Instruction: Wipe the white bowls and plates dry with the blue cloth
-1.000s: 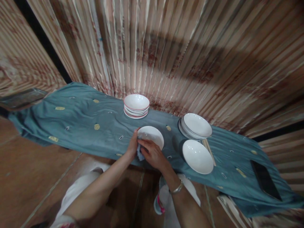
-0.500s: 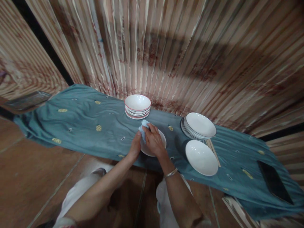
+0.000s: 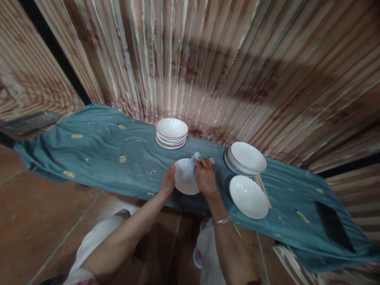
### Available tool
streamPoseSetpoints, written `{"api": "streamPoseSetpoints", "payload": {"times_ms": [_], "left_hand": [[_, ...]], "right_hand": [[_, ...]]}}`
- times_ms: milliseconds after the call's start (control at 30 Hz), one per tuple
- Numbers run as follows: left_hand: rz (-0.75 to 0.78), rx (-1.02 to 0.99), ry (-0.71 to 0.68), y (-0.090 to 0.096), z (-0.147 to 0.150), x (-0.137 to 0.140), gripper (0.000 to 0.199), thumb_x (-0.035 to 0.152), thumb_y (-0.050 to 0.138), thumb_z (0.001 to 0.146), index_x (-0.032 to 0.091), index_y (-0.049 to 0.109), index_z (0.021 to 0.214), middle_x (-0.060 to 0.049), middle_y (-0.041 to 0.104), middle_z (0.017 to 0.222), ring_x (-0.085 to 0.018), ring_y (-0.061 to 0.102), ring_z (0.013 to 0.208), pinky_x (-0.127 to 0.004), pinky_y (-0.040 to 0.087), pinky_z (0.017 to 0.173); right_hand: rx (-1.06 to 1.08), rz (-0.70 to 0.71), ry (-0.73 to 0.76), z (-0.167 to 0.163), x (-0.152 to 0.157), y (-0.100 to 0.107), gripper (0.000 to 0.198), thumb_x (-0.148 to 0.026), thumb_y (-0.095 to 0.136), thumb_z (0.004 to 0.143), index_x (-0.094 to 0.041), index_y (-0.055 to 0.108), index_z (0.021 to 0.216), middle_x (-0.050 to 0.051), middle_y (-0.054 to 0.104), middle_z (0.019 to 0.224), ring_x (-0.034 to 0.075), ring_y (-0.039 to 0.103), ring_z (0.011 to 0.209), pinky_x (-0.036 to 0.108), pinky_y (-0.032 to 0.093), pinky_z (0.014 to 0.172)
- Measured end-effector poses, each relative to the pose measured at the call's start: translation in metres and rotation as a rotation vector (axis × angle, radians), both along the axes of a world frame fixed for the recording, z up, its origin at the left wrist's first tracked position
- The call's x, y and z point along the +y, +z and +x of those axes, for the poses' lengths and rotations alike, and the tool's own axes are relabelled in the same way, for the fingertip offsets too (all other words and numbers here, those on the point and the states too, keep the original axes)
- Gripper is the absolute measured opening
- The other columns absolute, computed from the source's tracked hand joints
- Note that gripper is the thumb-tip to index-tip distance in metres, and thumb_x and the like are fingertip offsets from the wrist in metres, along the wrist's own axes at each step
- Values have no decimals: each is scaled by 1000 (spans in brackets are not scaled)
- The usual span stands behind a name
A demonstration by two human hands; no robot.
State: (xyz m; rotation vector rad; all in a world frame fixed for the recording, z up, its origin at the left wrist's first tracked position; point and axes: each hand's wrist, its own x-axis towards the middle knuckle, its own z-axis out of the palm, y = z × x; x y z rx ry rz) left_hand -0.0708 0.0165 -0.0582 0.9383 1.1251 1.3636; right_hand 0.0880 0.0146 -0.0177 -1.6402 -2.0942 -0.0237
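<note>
Clock centred on the white bowl, 12 straight ahead. Nearest, about 5: silver bracelet on the right wrist. Left hand at 9, closed on the bowl's rim, fingertips mostly hidden. Right hand at 3, pinching a crumpled pale-blue cloth over the rim toward 1. Bowl sits near the front edge of the teal tablecloth — can't tell whether its base touches. Front side, between 3 and 4: 1 lone bowl, pale sticks just beside it; well farther out, a black phone. Behind, between 2 and 3: dark-rimmed stack. Toward 11, farther back: red-rimmed stack. Farthest, 12 — striped curtain, reddish print.
</note>
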Motion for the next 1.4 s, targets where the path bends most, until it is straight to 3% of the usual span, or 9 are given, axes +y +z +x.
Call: {"api": "streamPoseSetpoints", "payload": {"times_ms": [200, 333, 467, 633, 767, 967, 1133, 1400], "left_hand": [[44, 35, 8, 5, 2, -4, 51, 59, 49, 89, 19, 68, 114, -11, 68, 128, -29, 57, 126, -42, 39, 112], [42, 89, 9, 6, 3, -5, 48, 53, 43, 93, 18, 68, 114, -11, 69, 126, -27, 60, 120, -42, 41, 110], [51, 98, 4, 6, 5, -5, 46, 47, 37, 96, 17, 67, 115, -11, 70, 123, -25, 62, 115, -42, 44, 108], [52, 130, 12, 4, 4, -3, 46, 44, 36, 96, 16, 66, 117, -13, 68, 127, -26, 61, 120, -44, 41, 111], [50, 162, 11, -1, 3, 0, 45, 43, 36, 96, 16, 65, 120, -12, 66, 131, -24, 58, 125, -43, 35, 116], [69, 175, -18, -5, 1, 2, 46, 44, 39, 96, 17, 63, 123, -12, 64, 135, -24, 54, 131, -43, 31, 118], [52, 203, -8, -9, -1, 6, 43, 41, 38, 96, 17, 62, 123, -12, 62, 138, -23, 52, 133, -42, 30, 119], [43, 93, -21, -5, 1, 9, 44, 47, 43, 93, 18, 63, 119, -13, 63, 134, -26, 55, 128, -41, 35, 116]], "right_hand": [[-108, 6, -8, 8, -26, 5, 31, -12, 43, 96, -16, 74, 99, 14, 65, 125, 25, 56, 109, 39, 46, 98], [-248, -164, 80, 1, -39, 16, 32, -11, 45, 96, -16, 74, 85, 13, 72, 110, 23, 61, 103, 35, 45, 100], [-247, -336, 157, -10, -42, 24, 30, -13, 45, 98, -15, 74, 90, 11, 75, 105, 21, 65, 103, 31, 46, 99], [-48, -438, 241, -21, -36, 22, 28, -15, 47, 96, -18, 74, 106, 10, 71, 123, 21, 65, 113, 31, 48, 100], [107, -409, 295, -29, -30, 12, 37, -13, 45, 96, -17, 65, 127, 12, 63, 136, 22, 60, 125, 36, 45, 108], [149, -350, 286, -34, -27, -1, 46, -17, 38, 97, -13, 52, 141, 17, 47, 151, 25, 49, 137, 43, 39, 115], [110, -291, 256, -34, -25, -2, 49, -18, 40, 97, -10, 48, 145, 19, 36, 158, 27, 36, 145, 45, 34, 119], [-97, -224, 64, -34, -19, 15, 41, -16, 46, 95, -15, 59, 134, 15, 42, 155, 28, 45, 135, 46, 38, 112]]}}
